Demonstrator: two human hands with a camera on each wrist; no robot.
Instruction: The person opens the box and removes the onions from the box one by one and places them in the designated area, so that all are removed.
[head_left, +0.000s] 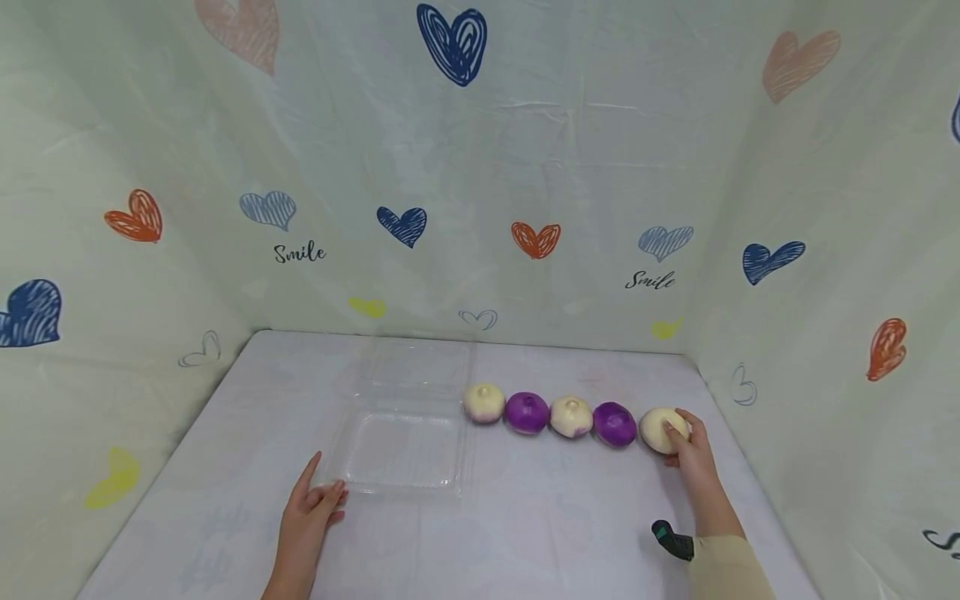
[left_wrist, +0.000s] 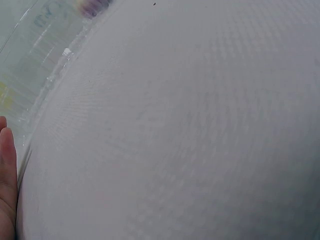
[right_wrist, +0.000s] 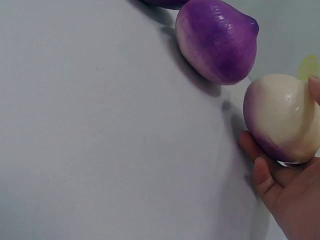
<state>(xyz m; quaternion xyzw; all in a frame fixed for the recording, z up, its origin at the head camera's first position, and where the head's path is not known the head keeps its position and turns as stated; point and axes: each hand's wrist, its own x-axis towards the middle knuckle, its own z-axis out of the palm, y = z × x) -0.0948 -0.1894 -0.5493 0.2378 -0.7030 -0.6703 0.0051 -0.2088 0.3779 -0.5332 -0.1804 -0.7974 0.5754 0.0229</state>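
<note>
My right hand [head_left: 693, 457] holds a white turnip [head_left: 663, 430] at the right end of a row, thumb over its top side and fingers around its lower side. In the right wrist view this turnip [right_wrist: 280, 117] shows a purple underside. Beside it in the row sits a purple turnip [head_left: 614, 424]. My left hand [head_left: 306, 521] lies at the near left corner of a clear plastic container [head_left: 459, 450], index finger stretched along its side and thumb at its front edge. In the left wrist view only a few fingers [left_wrist: 7, 155] appear at the left edge.
Leftward along the row are a white turnip [head_left: 572, 417], a purple turnip [head_left: 527, 413] and another white turnip [head_left: 483, 403] close against the container. The container's hinged lid [head_left: 416, 367] lies open behind it. A heart-printed curtain [head_left: 480, 167] surrounds the white table [head_left: 540, 533].
</note>
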